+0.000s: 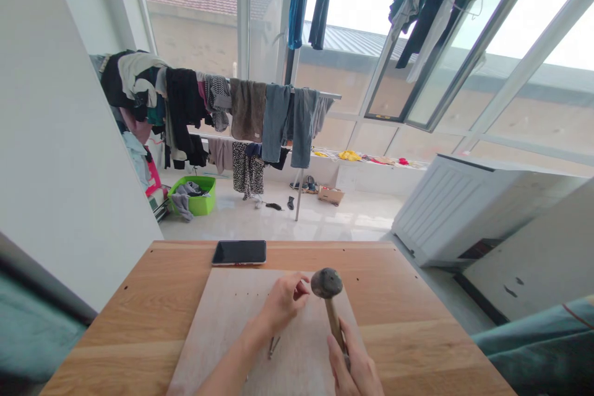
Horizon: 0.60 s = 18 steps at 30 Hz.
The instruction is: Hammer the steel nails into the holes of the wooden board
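Window wall: we noted white-framed panes (243, 18) across the far side, one sash swung open at the right, with laundry hanging high before them.
Wooden table: we found the tabletop (408, 322) spread across the foreground, its grain running crosswise and small dark marks near its edges.
Drying rack: we observed a rack (330, 96) beyond the table, loaded with trousers, a brown towel and dark garments.
Pale board: we recorded a flat board (218, 328) lying on the table, under both hands.
Laundry basket: we saw a green basket (202, 205) on the floor at the left, grey cloth draped over its rim.
Hammer: we located the wooden-handled hammer (333, 318) over the board's right part, its grey head uppermost, right beside the left fingertips; whether they touched we could not tell.
Right hand: we found the right hand (350, 368) gripping the handle, fingers wrapped round it.
Left hand: we saw the left hand (281, 303) above the board, fingers curled in towards the thumb; whether they pinched anything we could not tell.
Smartphone: we noted a phone (239, 252), dark screen up, just beyond the board's far edge.
Nails: we recorded loose nails (271, 348) on the board, just beside the left forearm.
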Motion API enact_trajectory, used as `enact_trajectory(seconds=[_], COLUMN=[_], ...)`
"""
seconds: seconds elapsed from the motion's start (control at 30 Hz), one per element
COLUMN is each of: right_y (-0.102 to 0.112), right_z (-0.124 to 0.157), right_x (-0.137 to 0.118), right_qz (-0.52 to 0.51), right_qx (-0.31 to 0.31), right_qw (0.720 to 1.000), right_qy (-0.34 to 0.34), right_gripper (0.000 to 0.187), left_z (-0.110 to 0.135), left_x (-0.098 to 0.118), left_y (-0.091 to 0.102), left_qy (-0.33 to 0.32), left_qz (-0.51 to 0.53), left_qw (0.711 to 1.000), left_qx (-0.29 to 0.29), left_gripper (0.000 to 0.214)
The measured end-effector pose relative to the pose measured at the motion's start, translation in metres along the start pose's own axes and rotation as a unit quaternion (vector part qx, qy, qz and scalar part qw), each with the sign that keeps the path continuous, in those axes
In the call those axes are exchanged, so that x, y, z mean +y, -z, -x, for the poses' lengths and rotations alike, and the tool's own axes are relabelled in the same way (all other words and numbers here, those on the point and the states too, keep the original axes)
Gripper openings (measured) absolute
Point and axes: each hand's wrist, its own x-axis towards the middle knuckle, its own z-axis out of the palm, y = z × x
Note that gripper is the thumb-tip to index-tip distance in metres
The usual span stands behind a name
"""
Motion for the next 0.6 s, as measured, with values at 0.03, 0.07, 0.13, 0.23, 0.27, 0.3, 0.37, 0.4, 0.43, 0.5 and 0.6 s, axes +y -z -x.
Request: enact_trajectory(seconds=[0.03,0.07,0.13,0.23,0.27,0.3,0.37,0.4,0.43,0.5,0.6], right_y=[-0.002,-0.003,-0.006,-0.006,-0.006,-0.005,-0.002,-0.001,0.000,0.001,0.000], right_z=[-0.001,-0.001,-0.002,-0.002,-0.002,-0.003,-0.003,-0.003,-0.002,-0.001,0.005], right_x=[-0.002,-0.004,-0.007,-0.011,-0.013,-0.015,-0.019,-0.021,-0.022,-0.021,-0.012], right_qz=[-0.014,-0.021,-0.018,0.000,0.001,-0.001,-0.010,-0.014,-0.017,-0.015,0.007], right_qx=[-0.003,-0.003,-0.007,-0.011,-0.010,-0.009,-0.008,-0.007,-0.005,0.005,0.009], right_qw=[1.000,1.000,1.000,1.000,1.000,1.000,1.000,1.000,1.000,1.000,1.000], right_qy=[-0.004,-0.001,0.005,-0.001,-0.002,-0.001,0.004,0.007,0.010,0.013,-0.006], right_gripper=[0.081,0.081,0.082,0.083,0.081,0.079,0.074,0.072,0.072,0.073,0.072], left_z=[0.000,0.000,0.001,0.001,0.001,0.001,0.001,0.000,0.000,0.000,0.000], left_x=[0.000,0.001,0.000,-0.002,-0.003,-0.004,-0.004,-0.005,-0.005,-0.006,-0.007], left_y=[0.000,0.000,0.001,0.001,0.001,0.001,0.000,0.000,0.001,0.001,0.000], left_qy=[-0.008,-0.016,-0.030,-0.038,-0.034,-0.031,-0.030,-0.033,-0.038,-0.042,-0.024], left_qz=[0.005,0.008,0.011,0.013,0.016,0.018,0.015,0.010,0.004,-0.006,-0.008], left_qw=[1.000,1.000,0.999,0.999,0.999,0.999,0.999,0.999,0.999,0.999,1.000], left_qx=[0.001,0.002,-0.001,-0.004,-0.003,-0.002,-0.002,-0.002,-0.002,-0.002,-0.008], left_gripper=[0.034,0.039,0.048,0.050,0.047,0.044,0.042,0.043,0.045,0.047,0.043])
